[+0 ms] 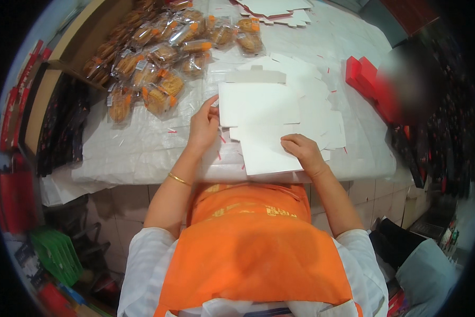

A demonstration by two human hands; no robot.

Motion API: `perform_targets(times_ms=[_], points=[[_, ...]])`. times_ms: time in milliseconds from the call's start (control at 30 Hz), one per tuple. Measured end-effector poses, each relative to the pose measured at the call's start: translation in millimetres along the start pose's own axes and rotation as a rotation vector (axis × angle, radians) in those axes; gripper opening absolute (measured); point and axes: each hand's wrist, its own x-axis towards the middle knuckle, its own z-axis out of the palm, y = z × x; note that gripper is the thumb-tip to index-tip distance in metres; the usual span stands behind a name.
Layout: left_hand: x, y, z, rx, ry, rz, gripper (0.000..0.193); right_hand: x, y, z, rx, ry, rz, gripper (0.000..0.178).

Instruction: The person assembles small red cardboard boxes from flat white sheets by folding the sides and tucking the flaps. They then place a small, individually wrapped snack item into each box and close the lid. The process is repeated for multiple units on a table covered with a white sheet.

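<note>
Flat white die-cut carton blank (261, 127) lies on the table directly in front of me, near the front edge, on top of a loose stack of identical white blanks (316, 113) that fans out to my right. The blank is still unfolded: panels flat, flaps out, no crease raised that I can see. My left hand (204, 126) is at the blank's left edge, fingers curled against the edge of the card, thumb side up; it looks like a light pinch on the edge, not a full grasp, though the fingertips are partly hidden. My right hand (301, 149) rests palm-down on the lower right part of the blank, fingers bent, pressing it flat rather than closing round it. Judgement on progress: folding of this piece has barely begun; the stack beneath is unworked, so most of the pile remains. Finished work, if any, may be the red boxes (365, 79) at the right side of the table, near a blurred figure; I cannot tell whether they are closed. Upper left: a heap of wrapped pastries in clear packets (158, 58), spilling from an open cardboard box (76, 39), none yet beside a carton. More white blanks (277, 10) at the far end. Table cover is a white woven sheet (137, 148) with small red scraps scattered on it.
</note>
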Motion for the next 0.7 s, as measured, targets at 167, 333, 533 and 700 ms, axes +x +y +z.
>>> perform_targets(times_ms=[167,333,533,700], points=[[0.1,16.4,-12.8,0.692,0.006,0.477,0.061,7.8,2.7,-30.0,0.294,-0.113,0.302,0.019],[24.8,10.2,-17.4,0.786,-0.214,0.984,0.029,12.0,28.7,-44.7,-0.124,-0.183,-0.239,0.02],[10.6,18.3,0.0,0.669,-0.443,0.974,0.018,33.7,70.9,-106.5,-0.323,-0.195,0.175,0.026],[-8.0,33.3,18.3,0.608,-0.524,0.804,0.018,58.2,-26.7,-105.6,0.158,-0.278,0.24,0.034]])
